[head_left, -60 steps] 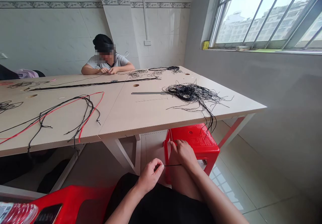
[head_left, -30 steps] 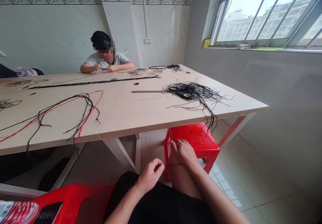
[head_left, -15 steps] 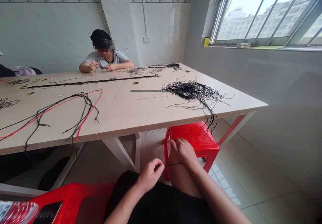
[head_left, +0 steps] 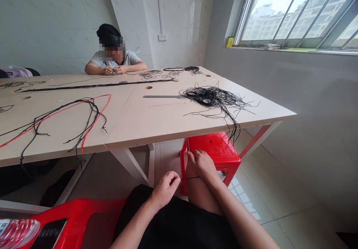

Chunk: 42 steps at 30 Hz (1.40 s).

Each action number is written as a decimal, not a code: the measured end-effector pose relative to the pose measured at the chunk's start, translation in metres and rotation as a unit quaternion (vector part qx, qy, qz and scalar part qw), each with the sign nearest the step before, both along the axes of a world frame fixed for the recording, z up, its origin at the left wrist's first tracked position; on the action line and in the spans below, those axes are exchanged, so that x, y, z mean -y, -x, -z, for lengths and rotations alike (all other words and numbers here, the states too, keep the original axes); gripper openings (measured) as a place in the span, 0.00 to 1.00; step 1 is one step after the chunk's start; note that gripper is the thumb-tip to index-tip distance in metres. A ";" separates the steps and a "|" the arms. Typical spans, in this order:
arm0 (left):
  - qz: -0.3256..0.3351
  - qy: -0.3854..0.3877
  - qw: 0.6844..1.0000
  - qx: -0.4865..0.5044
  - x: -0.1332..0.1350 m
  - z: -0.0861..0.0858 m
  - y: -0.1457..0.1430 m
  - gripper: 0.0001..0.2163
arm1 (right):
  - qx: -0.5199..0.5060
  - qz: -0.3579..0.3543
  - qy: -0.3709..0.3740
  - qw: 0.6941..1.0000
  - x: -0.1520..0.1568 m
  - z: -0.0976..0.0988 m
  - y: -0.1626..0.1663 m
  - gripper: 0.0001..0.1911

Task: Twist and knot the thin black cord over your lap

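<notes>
My left hand (head_left: 167,190) is closed in a pinch on a thin black cord (head_left: 189,178). From its fingertips the cord runs taut to the right, in front of my bare knee, and disappears beneath my right hand (head_left: 204,164). That right hand lies palm down over the knee with its fingers extended, pressing on the leg; the end of the cord under it is hidden. Above both hands, on the table (head_left: 156,129), lies a tangled heap of black cords (head_left: 209,96), several strands hanging over the front edge.
A red stool (head_left: 215,148) stands beyond my knee, under the table edge. A metal ruler (head_left: 162,96) pokes out of the heap. Knotted black cords with a red one (head_left: 96,122) lie at left. Another person (head_left: 114,60) sits across the table. A phone (head_left: 49,234) rests at lower left.
The view has shifted slightly. Across the table, the other person's hands have come together lower, near the tabletop. My own hands keep nearly the same places, the cord still stretched between them.
</notes>
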<state>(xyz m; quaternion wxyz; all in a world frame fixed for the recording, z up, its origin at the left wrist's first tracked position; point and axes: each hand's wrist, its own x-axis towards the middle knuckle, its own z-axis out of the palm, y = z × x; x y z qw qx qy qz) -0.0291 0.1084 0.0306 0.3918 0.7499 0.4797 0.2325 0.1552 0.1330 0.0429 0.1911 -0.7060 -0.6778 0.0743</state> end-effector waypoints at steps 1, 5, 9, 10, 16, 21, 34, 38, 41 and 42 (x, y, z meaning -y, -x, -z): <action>0.002 0.002 1.000 0.000 0.000 0.000 0.000 0.10 | 0.000 0.000 0.000 1.000 0.000 0.000 0.000 0.25; 0.003 0.014 1.000 0.014 0.003 0.001 0.002 0.09 | -0.001 0.002 -0.001 1.000 0.000 -0.001 0.001 0.25; -0.013 0.036 0.998 0.046 0.005 0.002 0.003 0.07 | 0.001 0.001 -0.005 1.000 0.000 -0.002 0.001 0.24; -0.018 0.035 0.998 0.050 0.005 0.002 0.003 0.07 | 0.002 0.000 -0.004 1.000 0.001 -0.002 0.001 0.24; -0.027 -0.001 0.998 0.049 0.003 0.002 0.001 0.07 | 0.009 0.012 0.004 1.000 0.003 -0.003 -0.002 0.24; -0.010 -0.025 0.999 0.025 0.000 0.002 -0.003 0.08 | 0.015 0.018 0.013 1.000 0.004 0.000 -0.007 0.26; -0.017 0.035 0.998 0.055 0.006 0.004 -0.007 0.09 | 0.012 0.021 -0.001 1.000 0.003 0.004 -0.014 0.27; -0.024 0.034 0.997 0.065 0.007 0.006 -0.009 0.07 | 0.002 0.022 -0.012 1.000 0.003 0.003 -0.015 0.27; -0.018 0.025 0.998 0.061 0.006 0.006 -0.010 0.07 | -0.009 0.025 -0.006 1.000 0.003 0.003 -0.016 0.27; -0.015 0.020 0.998 0.056 0.006 0.006 -0.010 0.07 | -0.012 0.026 -0.002 1.000 0.003 0.003 -0.017 0.27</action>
